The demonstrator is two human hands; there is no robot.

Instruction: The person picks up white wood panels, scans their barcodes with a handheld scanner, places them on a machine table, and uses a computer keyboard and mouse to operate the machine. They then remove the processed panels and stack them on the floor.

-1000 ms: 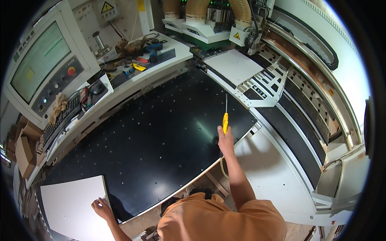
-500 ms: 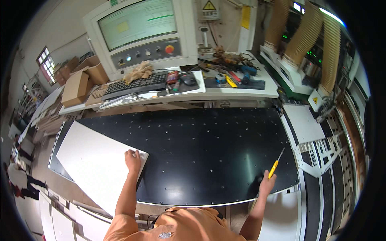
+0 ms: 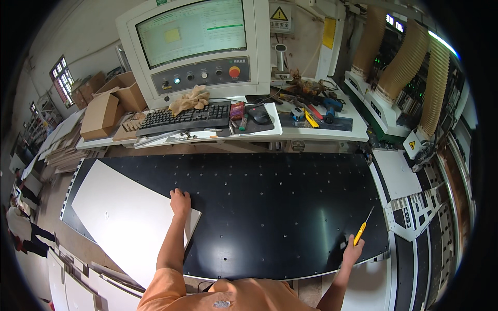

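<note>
A large white board [image 3: 129, 215] lies slanted on the left part of a black table [image 3: 259, 207] dotted with small holes. My left hand [image 3: 180, 201] is at the board's far edge near its right corner, fingers curled over that edge. On the right, above the table's near edge, my right hand [image 3: 353, 251] is closed around a slim yellow-handled tool [image 3: 360, 234]. Its thin metal shaft or blade points up and away from me; which of the two I cannot tell.
Beyond the table stands a desk with a control monitor [image 3: 192, 36], a keyboard [image 3: 184, 118], gloves [image 3: 189, 101] and scattered tools [image 3: 311, 116]. Machine hoses [image 3: 404, 67] rise at the right. Stacked boards [image 3: 70, 282] lean at the lower left; people [image 3: 26, 228] stand farther off.
The view has shifted, so the desk and table sit lower in the picture. My left hand stays at the board's edge, slightly farther from its corner; my right hand keeps the yellow tool.
</note>
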